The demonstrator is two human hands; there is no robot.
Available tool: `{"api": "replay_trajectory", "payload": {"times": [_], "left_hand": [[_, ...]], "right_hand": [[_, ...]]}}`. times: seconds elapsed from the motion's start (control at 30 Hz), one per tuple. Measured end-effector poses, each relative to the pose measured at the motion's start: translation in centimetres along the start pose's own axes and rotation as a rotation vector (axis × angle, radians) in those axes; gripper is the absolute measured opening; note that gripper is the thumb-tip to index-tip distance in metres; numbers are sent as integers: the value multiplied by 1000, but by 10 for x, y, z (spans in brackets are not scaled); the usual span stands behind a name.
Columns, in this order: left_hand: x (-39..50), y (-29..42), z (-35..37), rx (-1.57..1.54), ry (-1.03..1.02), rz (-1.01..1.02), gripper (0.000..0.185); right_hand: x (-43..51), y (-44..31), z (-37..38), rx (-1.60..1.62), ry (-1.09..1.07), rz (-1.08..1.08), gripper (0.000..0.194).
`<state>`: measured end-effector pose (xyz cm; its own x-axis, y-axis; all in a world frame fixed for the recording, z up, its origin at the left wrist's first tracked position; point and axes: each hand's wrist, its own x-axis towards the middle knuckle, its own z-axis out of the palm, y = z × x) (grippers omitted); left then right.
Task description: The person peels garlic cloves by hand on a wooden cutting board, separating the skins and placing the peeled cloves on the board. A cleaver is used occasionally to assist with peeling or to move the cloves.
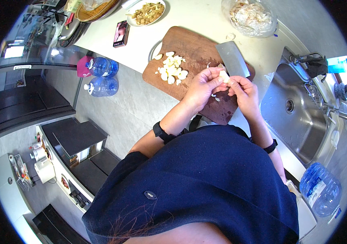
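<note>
Between the fingertips of my left hand (205,87) and my right hand (245,91) is a pale garlic clove (224,76), pinched from both sides. Both hands are over the right part of a wooden cutting board (191,45). A cleaver (232,58) lies on the board just beyond my fingers, its broad blade flat; its handle is hidden behind my hands. Left of my hands, a pile of peeled garlic cloves (173,68) rests on the board. Small scraps of skin (216,98) lie near my right hand.
A stainless steel sink (298,125) is at the right. Beyond the board are a plastic bag of garlic skins (249,18), a plate of food (147,13) and a phone (121,33). Large water bottles (103,87) stand on the floor at left; another bottle (321,189) is at lower right.
</note>
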<state>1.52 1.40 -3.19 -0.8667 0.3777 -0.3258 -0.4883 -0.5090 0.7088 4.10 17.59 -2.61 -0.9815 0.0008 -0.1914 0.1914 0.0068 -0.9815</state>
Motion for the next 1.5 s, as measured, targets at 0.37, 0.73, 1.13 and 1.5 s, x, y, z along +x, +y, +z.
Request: {"api": "replay_trajectory", "payload": {"times": [0.37,0.73,1.13,1.5], "left_hand": [[2,-4,-2,-93,-74,-21,24],[-5,2,-11,-197,-88,-94,34],[-1,50,-120,1462,737,521,28],[6,33,-97,1619,695,725,25]], "right_hand": [[-4,-9,5,-545,130,-457,12],[7,4,-10,37,157,32,22],[45,-8,-36,-171,113,95,28],[64,-9,-29,-229,75,193,30]]}}
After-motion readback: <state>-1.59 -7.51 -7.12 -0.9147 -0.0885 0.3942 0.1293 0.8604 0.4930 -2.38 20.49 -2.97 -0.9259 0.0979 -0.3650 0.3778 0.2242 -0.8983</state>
